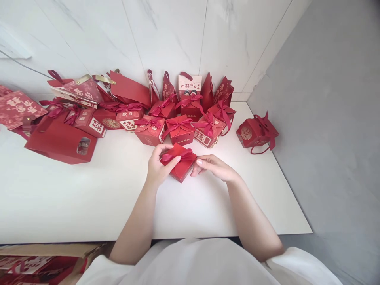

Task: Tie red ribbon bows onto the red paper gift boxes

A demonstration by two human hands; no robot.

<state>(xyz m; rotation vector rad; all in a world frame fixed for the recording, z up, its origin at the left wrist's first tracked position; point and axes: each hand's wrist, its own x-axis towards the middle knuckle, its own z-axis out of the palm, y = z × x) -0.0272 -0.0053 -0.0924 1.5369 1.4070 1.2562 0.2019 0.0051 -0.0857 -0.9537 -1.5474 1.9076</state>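
Note:
A small red gift box [183, 171] with a dark pink ribbon bow [184, 155] on its lid stands turned cornerwise on the white table. My left hand [160, 164] is closed around its left side, with the thumb on the bow and the fingers at the back edge. At the right corner of the box is my right hand [214, 167], its fingers curled against that side and the thumb beside the corner. Just behind stand similar bowed boxes, among them a red gift box [181, 136] and a patterned gift box [208, 130].
Red gift bags [130, 89] with handles lean along the marbled wall [166, 35]. A windowed red box [62, 142] lies at left, and a ribboned box [252, 132] stands at right near the table's edge [292, 192]. A cardboard carton [50, 250] holding red packaging is below left.

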